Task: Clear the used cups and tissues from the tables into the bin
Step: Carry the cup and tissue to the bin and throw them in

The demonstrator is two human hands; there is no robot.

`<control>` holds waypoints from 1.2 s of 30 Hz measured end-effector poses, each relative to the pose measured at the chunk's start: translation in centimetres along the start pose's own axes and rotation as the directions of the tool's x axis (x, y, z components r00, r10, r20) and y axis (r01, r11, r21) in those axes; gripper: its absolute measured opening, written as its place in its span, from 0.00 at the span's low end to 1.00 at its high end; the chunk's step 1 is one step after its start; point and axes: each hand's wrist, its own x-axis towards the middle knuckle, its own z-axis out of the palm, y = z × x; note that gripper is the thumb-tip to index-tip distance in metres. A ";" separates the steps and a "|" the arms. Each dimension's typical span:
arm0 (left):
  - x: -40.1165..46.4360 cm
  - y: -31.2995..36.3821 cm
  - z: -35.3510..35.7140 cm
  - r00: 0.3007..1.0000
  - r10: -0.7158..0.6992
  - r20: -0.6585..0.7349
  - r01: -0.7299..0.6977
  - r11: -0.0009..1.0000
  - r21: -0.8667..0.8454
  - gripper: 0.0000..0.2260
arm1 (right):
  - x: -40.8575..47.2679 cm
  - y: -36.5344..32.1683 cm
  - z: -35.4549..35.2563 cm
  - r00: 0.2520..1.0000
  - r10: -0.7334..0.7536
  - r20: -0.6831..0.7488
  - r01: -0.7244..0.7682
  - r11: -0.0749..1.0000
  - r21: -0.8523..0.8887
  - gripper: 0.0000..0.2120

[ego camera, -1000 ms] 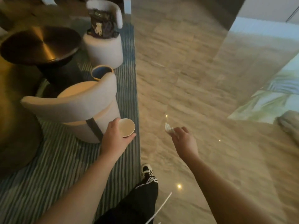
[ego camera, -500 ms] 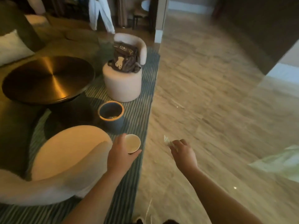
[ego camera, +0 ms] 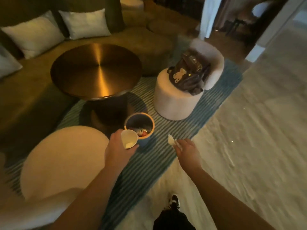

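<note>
My left hand (ego camera: 117,149) grips a white paper cup (ego camera: 129,138), tilted with its mouth facing me, just in front of the bin's near rim. The bin (ego camera: 150,121) is a small blue cylinder with an orange rim, standing on the striped rug, with some rubbish visible inside. My right hand (ego camera: 186,149) pinches a crumpled white tissue (ego camera: 171,140), held to the right of the bin and apart from it, above the rug.
A round brass-topped table (ego camera: 96,70) stands behind the bin. A cream chair (ego camera: 61,161) is at the near left, and a cream stool (ego camera: 176,100) carrying a brown bag (ego camera: 187,73) at the right. A sofa with white cushions (ego camera: 33,33) lies beyond. Tiled floor (ego camera: 257,130) spreads right.
I have walked closer to the bin, which now sits just beyond my left hand. Both hands keep their hold on the cup and the tissue.
</note>
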 end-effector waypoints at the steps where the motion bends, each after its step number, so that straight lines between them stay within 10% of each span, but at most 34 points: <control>1: 1.1 0.8 1.0 0.998 -0.053 -0.040 0.053 0.999 -0.001 0.31 | 2.6 0.7 -0.7 0.999 -0.035 0.031 0.035 0.999 -0.014 0.10; 17: 15.6 2.4 9.5 0.853 -0.464 -0.238 0.472 0.881 -0.026 0.37 | 29.8 -1.0 3.0 0.855 -0.290 0.430 0.340 0.940 -0.043 0.14; 36: 30.5 -14.2 28.8 0.775 -0.631 0.005 0.631 0.775 0.000 0.43 | 45.9 5.4 25.6 0.781 -0.266 0.566 0.420 0.893 -0.160 0.12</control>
